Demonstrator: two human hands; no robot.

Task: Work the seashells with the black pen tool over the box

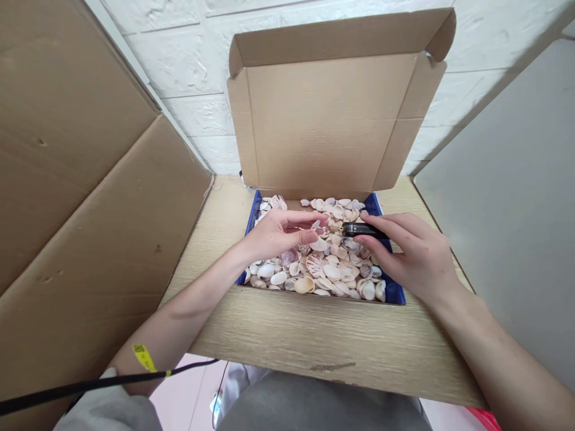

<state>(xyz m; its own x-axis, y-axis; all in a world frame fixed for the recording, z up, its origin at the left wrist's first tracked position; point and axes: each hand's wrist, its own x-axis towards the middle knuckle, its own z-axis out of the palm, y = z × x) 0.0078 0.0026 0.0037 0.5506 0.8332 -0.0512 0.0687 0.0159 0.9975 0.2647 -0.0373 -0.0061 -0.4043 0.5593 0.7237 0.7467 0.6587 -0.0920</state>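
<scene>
My right hand (415, 251) is closed around a small black hand drill (362, 230), held nearly level with its brass chuck and thin bit pointing left. Opposite it, my left hand (281, 230) pinches a small pale seashell (316, 225) between thumb and fingers, right at the drill's tip. Whether the bit has gone through the shell I cannot tell. Both hands are over a shallow cardboard box (396, 292) with blue side walls. Many loose seashells (332, 272), white, cream and pinkish, fill it; my hands hide some of them.
The box's brown lid (327, 120) stands raised at the back, near a white brick wall (179, 66). A large cardboard panel (90, 239) rises on the left and a grey panel (507, 167) on the right. A black cable (108, 382) with a yellow tag crosses the lower left, before the wooden tabletop (287, 335).
</scene>
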